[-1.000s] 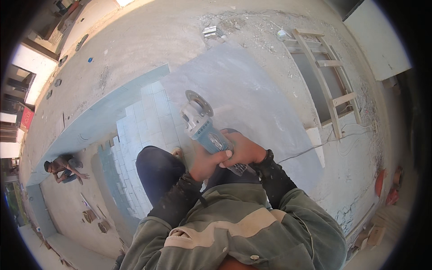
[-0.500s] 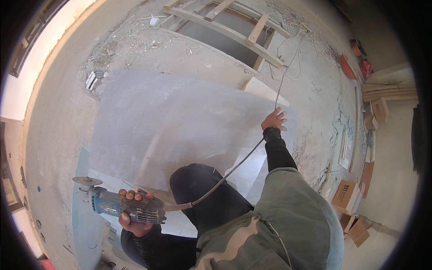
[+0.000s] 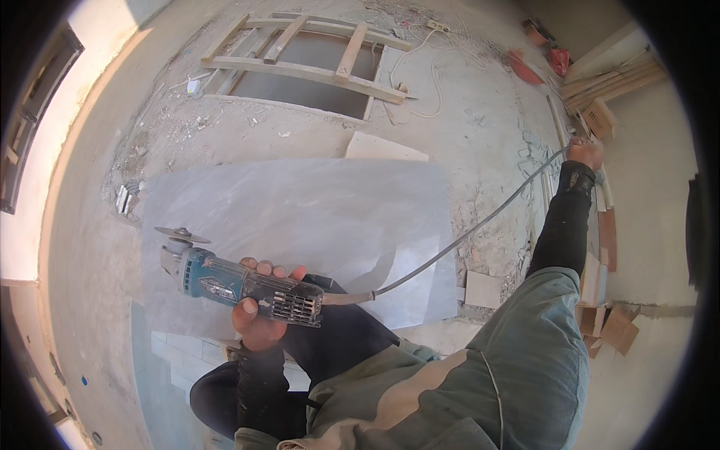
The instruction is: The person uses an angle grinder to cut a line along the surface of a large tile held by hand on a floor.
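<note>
My left hand is wrapped round the body of a teal and black angle grinder. The grinder lies roughly level above a large grey slab, its round cutting disc at the left end facing up. From its rear a grey power cord runs up and to the right. At that side my right hand, arm stretched out, is closed on the cord. The cord's far part, past the fist, is not clearly visible.
A wooden frame borders a floor opening beyond the slab. A pale board touches the slab's far edge. Rubble lies left; cardboard boxes and timber line the right wall. A pale cable curls on the floor.
My right hand has swung far right and gone from spread fingers beside the cord to a grip on it. My left hand has carried the grinder up and to the right.
</note>
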### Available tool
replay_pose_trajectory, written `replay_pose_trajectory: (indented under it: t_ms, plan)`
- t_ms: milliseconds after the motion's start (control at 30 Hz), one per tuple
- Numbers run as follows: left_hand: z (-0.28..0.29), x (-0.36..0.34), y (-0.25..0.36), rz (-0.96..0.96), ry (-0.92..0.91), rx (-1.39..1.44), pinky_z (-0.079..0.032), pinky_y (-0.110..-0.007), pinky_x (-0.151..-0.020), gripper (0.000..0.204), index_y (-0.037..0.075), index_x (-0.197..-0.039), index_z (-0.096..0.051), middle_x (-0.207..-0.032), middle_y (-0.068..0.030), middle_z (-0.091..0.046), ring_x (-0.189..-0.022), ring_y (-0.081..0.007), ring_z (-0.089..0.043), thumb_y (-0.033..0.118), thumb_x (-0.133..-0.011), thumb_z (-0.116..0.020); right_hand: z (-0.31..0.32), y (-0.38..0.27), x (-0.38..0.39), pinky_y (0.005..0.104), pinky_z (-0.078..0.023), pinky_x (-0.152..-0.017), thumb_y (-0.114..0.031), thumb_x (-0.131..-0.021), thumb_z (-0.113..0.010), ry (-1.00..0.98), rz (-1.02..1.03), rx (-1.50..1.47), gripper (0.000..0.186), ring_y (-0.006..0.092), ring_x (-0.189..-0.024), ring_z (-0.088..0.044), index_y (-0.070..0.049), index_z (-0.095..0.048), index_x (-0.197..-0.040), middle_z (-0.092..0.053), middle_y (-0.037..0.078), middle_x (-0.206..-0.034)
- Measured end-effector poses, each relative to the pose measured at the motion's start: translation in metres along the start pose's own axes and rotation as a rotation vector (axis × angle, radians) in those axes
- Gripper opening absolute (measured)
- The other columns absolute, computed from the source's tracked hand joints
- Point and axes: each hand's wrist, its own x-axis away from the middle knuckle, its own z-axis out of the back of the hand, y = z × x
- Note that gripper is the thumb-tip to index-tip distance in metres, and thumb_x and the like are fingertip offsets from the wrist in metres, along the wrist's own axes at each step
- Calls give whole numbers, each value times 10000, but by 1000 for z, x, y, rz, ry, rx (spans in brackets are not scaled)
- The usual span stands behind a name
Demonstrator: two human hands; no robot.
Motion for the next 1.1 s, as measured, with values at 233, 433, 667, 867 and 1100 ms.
replay_pose_trajectory:
  t_ms: [233, 433, 667, 867, 1100]
  plan:
    - [-42, -31, -81, 218, -82, 113, -408, -660, -1229, 597, 142, -1342, -532, -1247, -49, -657, -1259, -276, -656, 200, -840, -849, 144, 172, -40, 346, -464, -721, -220, -1013, -584, 99, -309, -671, 311, 198, -817, -570, -34, -679, -1243, -597, 49, -894]
    - [-31, -26, -82, 305, -44, -3, -405, -661, -1231, 606, 134, -1348, -538, -1239, -54, -657, -1256, -270, -658, 232, -843, -857, 78, 184, 31, 259, -366, -557, -203, -1005, -658, -166, -568, -1466, 295, 111, -618, -470, 23, -699, -1190, -475, -19, -779]
    - [-31, -8, -52, 120, 221, -209, -437, -674, -1203, 506, 108, -1300, -537, -1230, -77, -627, -1289, -300, -624, 147, -871, -803, -73, 162, 135, 553, -501, -1112, -275, -934, -601, -620, -132, 314, 427, 416, -1290, -657, -66, -722, -1285, -684, 304, -1318]
    - [-24, -3, -53, 146, 299, -349, -407, -688, -1221, 537, 62, -1340, -520, -1361, -115, -597, -1484, -378, -471, 229, -895, -770, 29, -53, 238, 457, -567, -936, -455, -932, -743, -625, 475, -557, 552, 411, -1095, -733, -2, -718, -1248, -765, 250, -1137]
    - [-5, 20, -60, 140, 357, -578, -326, -578, -1275, 768, 41, -1494, -443, -1611, -181, -442, -1587, -362, -300, 291, -864, -803, 203, -185, 476, 338, -534, -913, -735, -1049, -474, -1963, 746, -1397, 794, 194, -1048, -665, 20, -667, -1201, -710, 114, -1098]
